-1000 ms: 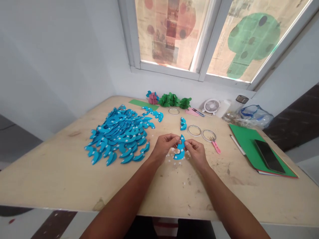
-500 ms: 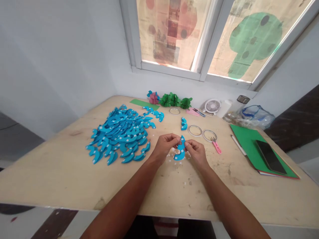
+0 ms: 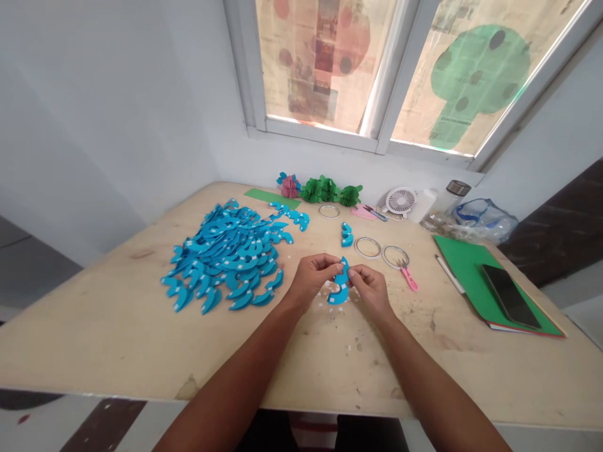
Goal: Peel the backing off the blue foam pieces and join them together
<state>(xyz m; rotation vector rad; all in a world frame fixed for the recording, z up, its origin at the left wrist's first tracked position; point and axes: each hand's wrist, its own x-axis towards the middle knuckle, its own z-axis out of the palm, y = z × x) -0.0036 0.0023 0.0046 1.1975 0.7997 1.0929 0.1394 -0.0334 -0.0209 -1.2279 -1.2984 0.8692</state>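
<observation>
Between my two hands is a curved blue paper piece (image 3: 340,292) with small white squares on it. My left hand (image 3: 315,276) pinches its upper left edge, and my right hand (image 3: 370,285) grips the upper right edge. Small white bits lie on the table beneath the piece. A large heap of similar blue pieces (image 3: 230,251) spreads to the left of my hands. Beyond my hands lies another small blue stack (image 3: 347,235), and a few more blue pieces (image 3: 296,216) sit behind the heap's right side.
Tape rings (image 3: 367,247) and pink-handled scissors (image 3: 409,276) lie right of my hands. A phone (image 3: 509,295) rests on green sheets (image 3: 464,263) at the right. Along the wall stand green paper shapes (image 3: 327,188), a white fan (image 3: 400,201) and a bottle (image 3: 452,194).
The view has shifted very slightly. My hands keep hold of the same blue piece, almost unmoved.
</observation>
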